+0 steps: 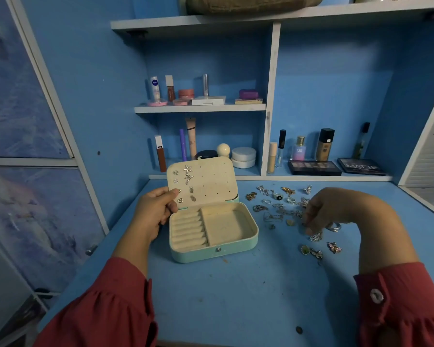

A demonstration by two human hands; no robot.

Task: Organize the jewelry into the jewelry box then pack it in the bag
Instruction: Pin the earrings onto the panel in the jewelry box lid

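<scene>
Jewelry (290, 214) lies scattered on the desk (236, 296) right of the open jewelry box (212, 231), whose lid the left hand (153, 209) pinches upright for access, while the right hand (336, 209) dips curled fingertips among pieces, grasp unclear.

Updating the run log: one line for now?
left hand: holds box lid | right hand: over loose jewelry | tray: empty

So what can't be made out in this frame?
- Right hand, head view: fingertips curl down into the loose jewelry; whether they pinch a piece is hidden.
- Loose jewelry: pieces too small and tangled to count.
- Brown bag on top shelf: cut off by upper edge.
</scene>
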